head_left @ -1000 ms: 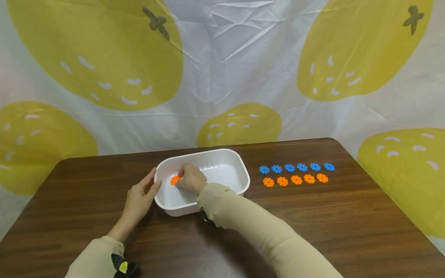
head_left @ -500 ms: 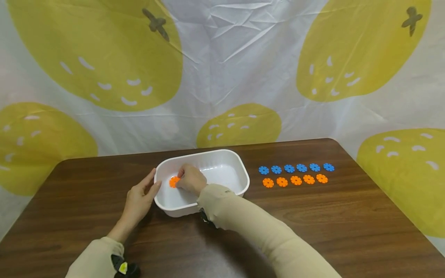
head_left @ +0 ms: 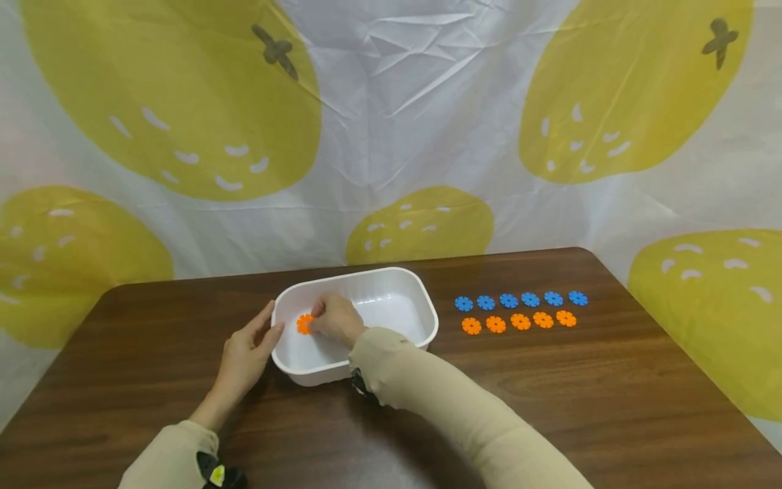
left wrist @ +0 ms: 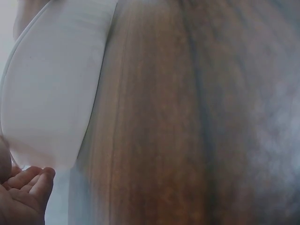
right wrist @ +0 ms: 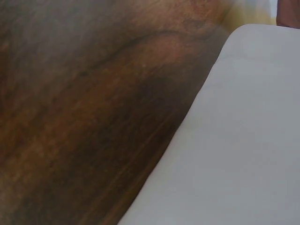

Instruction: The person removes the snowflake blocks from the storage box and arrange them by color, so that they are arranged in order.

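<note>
A white plastic basin (head_left: pixel 403 316) stands on the wooden table. My left hand (head_left: pixel 243 353) rests against its left end, fingers and thumb touching the wall and rim; in the left wrist view the fingertips (left wrist: pixel 43 180) meet the outer wall. Inside the basin, my right hand (head_left: pixel 336 318) pinches a flat orange notched disc (head_left: pixel 303 324) near the left part of the floor. Part of that disc is covered by the fingers. Only the basin's outer wall (right wrist: pixel 243 140) and the table fill most of the right wrist view.
Right of the basin, a row of several blue notched discs (head_left: pixel 508 301) lies behind a row of several orange ones (head_left: pixel 520 322). The brown table (head_left: pixel 611 394) ends at a back edge before a white curtain (head_left: pixel 415 122) with yellow fruit prints.
The orange disc in my right hand has turned and shifted slightly left, more of it showing. My left hand has stayed at the basin's end. The head view has tilted up a little.
</note>
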`<state>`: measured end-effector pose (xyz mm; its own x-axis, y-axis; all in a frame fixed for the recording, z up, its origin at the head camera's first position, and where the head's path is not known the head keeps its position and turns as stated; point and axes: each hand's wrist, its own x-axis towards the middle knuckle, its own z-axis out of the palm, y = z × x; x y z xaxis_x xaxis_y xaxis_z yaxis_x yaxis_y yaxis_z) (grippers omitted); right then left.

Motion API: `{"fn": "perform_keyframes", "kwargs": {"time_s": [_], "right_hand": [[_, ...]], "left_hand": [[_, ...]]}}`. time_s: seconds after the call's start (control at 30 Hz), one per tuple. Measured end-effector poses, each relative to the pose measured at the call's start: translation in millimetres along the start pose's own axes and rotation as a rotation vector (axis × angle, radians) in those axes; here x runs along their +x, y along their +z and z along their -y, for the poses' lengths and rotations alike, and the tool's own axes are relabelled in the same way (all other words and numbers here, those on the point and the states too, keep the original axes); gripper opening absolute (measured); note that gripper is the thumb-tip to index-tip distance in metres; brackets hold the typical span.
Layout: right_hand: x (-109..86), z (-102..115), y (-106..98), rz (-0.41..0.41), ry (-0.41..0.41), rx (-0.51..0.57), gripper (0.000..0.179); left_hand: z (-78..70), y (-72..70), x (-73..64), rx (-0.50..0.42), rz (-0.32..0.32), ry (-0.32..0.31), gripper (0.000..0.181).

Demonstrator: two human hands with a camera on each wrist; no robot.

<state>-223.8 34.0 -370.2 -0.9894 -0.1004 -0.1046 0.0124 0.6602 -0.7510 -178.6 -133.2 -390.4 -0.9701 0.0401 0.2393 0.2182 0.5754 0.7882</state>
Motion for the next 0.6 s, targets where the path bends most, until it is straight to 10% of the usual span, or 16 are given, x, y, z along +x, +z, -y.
{"fn": "perform_keyframes", "kwargs": {"time_s": [0.6], "right_hand": [[2.4, -0.4, -10.1, 0.039, 0.035, 0.230, 0.013]], "left_hand": [[-1.8, 6.2, 3.6, -0.019, 0.018, -0.001, 0.049]]}}
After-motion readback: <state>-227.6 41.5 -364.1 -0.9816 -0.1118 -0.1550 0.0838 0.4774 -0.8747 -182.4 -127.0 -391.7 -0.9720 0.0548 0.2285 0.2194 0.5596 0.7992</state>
